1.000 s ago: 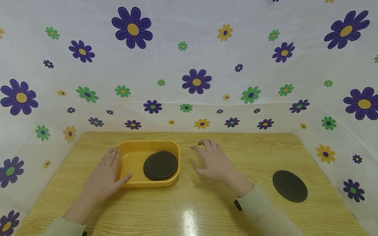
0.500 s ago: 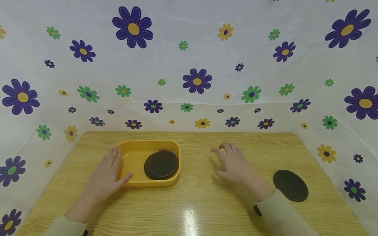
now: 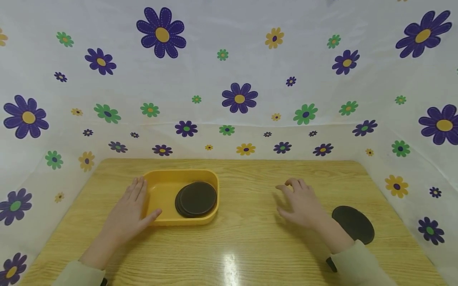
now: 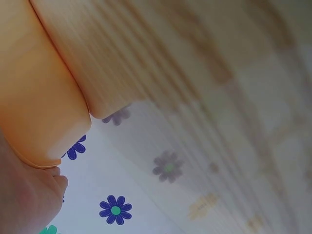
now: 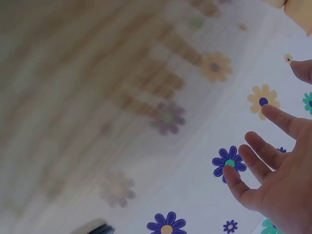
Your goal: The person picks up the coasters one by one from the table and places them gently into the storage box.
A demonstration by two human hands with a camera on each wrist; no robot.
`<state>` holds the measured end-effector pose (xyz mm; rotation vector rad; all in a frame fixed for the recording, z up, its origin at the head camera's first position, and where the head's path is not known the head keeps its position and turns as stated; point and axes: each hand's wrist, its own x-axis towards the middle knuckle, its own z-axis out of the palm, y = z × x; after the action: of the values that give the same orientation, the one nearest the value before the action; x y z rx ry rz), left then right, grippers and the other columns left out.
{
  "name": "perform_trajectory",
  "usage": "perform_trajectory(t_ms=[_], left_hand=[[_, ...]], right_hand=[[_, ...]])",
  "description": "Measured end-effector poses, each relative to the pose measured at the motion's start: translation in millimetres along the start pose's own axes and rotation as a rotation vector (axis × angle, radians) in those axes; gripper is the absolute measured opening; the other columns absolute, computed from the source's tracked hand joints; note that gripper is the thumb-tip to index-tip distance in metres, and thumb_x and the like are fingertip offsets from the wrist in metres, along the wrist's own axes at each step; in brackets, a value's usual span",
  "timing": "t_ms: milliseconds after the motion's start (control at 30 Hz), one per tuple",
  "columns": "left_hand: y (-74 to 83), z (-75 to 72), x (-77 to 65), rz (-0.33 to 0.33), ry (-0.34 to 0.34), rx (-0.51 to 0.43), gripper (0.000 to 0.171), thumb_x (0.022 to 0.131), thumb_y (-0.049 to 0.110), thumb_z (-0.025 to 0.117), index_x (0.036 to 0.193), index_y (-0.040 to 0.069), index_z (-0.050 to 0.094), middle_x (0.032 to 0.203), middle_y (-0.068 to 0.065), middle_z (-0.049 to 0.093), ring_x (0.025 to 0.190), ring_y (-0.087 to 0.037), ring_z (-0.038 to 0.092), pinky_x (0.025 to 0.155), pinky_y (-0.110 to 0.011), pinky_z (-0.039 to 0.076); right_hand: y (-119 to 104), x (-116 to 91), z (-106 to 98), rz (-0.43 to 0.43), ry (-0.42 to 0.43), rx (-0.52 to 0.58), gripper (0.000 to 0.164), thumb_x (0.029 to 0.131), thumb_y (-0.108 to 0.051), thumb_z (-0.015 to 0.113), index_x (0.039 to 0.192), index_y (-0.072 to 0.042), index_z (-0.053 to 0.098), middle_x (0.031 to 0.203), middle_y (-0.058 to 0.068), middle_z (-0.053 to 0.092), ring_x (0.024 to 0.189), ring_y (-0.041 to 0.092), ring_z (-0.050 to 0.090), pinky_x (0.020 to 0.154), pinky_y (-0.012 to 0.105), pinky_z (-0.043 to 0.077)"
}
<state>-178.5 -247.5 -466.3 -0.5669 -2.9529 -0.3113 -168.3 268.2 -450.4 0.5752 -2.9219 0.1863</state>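
My left hand (image 3: pixel 125 214) rests along the left side of a yellow tray (image 3: pixel 157 221), its fingers straight and its thumb over the front rim. Inside the tray, toward the right end, lies a small stack of round black coasters (image 3: pixel 198 198), slightly fanned. My right hand (image 3: pixel 300 202) is over the table to the right of the tray, fingers loosely bent and holding nothing. One more black coaster (image 3: pixel 356 224) lies on the table at the right, partly covered by my right forearm. In the right wrist view, the right hand's fingers (image 5: pixel 278 161) are spread apart.
The wood-grain table (image 3: pixel 250 254) is glossy. A white cloth (image 3: pixel 200 71) printed with flowers surrounds it at the back and both sides. Black bands show at both sleeve cuffs.
My right hand has moved rightward, away from the tray and toward the lone coaster, its forearm now overlapping that coaster. My left hand and the tray have stayed put.
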Motion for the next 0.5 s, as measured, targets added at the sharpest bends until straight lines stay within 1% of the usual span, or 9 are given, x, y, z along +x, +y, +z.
perform_trajectory(t_ms=[100,233,333,433,500], left_hand=[[0.2,0.1,0.1,0.003,0.003,0.001,0.104,0.102,0.062,0.057,0.162,-0.015,0.022,0.172,-0.035,0.019,0.160,-0.053,0.020,0.135,-0.056,0.017],[0.6,-0.3,-0.3,0.000,-0.002,-0.003,0.104,0.102,0.062,0.057,0.162,-0.015,0.022,0.172,-0.035,0.018,0.161,-0.053,0.020,0.136,-0.055,0.015],[1.4,-1.1,-0.5,-0.004,-0.003,-0.006,0.104,0.102,0.062,0.057,0.162,-0.015,0.021,0.172,-0.035,0.018,0.161,-0.053,0.020,0.136,-0.054,0.014],[2.1,-1.7,-0.5,-0.005,-0.002,-0.010,0.104,0.102,0.062,0.057,0.163,-0.014,0.021,0.172,-0.035,0.018,0.161,-0.052,0.019,0.136,-0.054,0.013],[2.4,-2.0,-0.4,-0.005,-0.002,-0.010,0.104,0.102,0.062,0.057,0.162,-0.014,0.021,0.172,-0.035,0.019,0.161,-0.052,0.020,0.136,-0.054,0.014]], right_hand=[[6.5,-8.0,-2.7,0.019,-0.011,-0.003,0.060,0.089,-0.035,0.078,0.141,-0.009,0.062,0.134,0.022,0.058,0.122,0.044,0.055,0.093,0.065,0.053],[14.2,-19.5,-6.6,0.051,-0.021,-0.043,0.061,0.089,-0.039,0.078,0.142,-0.011,0.062,0.134,0.023,0.059,0.123,0.045,0.056,0.093,0.067,0.052],[20.3,-28.7,-8.1,0.075,-0.018,-0.077,0.062,0.089,-0.042,0.078,0.141,-0.013,0.063,0.134,0.023,0.059,0.123,0.046,0.057,0.093,0.068,0.052],[25.2,-37.5,-9.6,0.097,-0.010,-0.084,0.063,0.089,-0.045,0.079,0.141,-0.014,0.063,0.134,0.023,0.059,0.124,0.047,0.057,0.093,0.069,0.051],[28.5,-42.9,-10.5,0.112,-0.009,-0.084,0.064,0.089,-0.047,0.080,0.141,-0.014,0.063,0.134,0.023,0.059,0.124,0.048,0.056,0.092,0.068,0.051]])
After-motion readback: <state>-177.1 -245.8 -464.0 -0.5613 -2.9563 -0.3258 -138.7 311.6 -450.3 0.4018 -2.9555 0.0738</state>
